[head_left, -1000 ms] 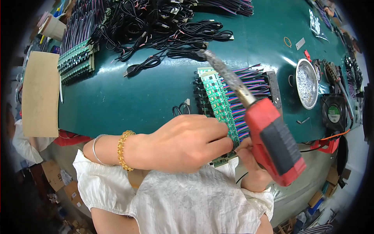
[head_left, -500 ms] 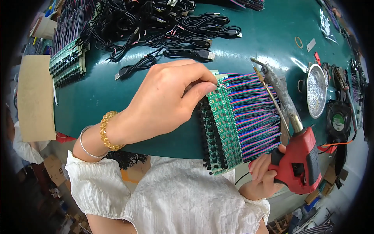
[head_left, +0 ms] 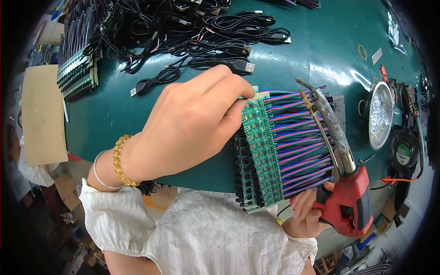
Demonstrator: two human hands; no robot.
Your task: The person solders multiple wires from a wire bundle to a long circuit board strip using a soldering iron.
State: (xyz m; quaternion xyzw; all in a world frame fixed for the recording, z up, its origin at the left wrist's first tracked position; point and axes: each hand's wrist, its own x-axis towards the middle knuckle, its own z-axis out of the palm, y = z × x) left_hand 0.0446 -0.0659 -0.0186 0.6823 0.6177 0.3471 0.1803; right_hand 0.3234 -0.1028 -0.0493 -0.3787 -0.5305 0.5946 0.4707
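One stack of green circuit boards with striped wires, under clamped left hand fingers; one red soldering gun in right hand grip.

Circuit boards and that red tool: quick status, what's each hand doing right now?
Left hand gripping the stack of green circuit boards with coloured wires. Right hand holding the red soldering gun, tip above the wires. Black cables behind, clear of it.

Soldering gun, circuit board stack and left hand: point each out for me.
soldering gun (head_left: 350,204), head view, on its red body.
circuit board stack (head_left: 259,151), head view, on the green boards' face.
left hand (head_left: 192,123), head view, on its back.
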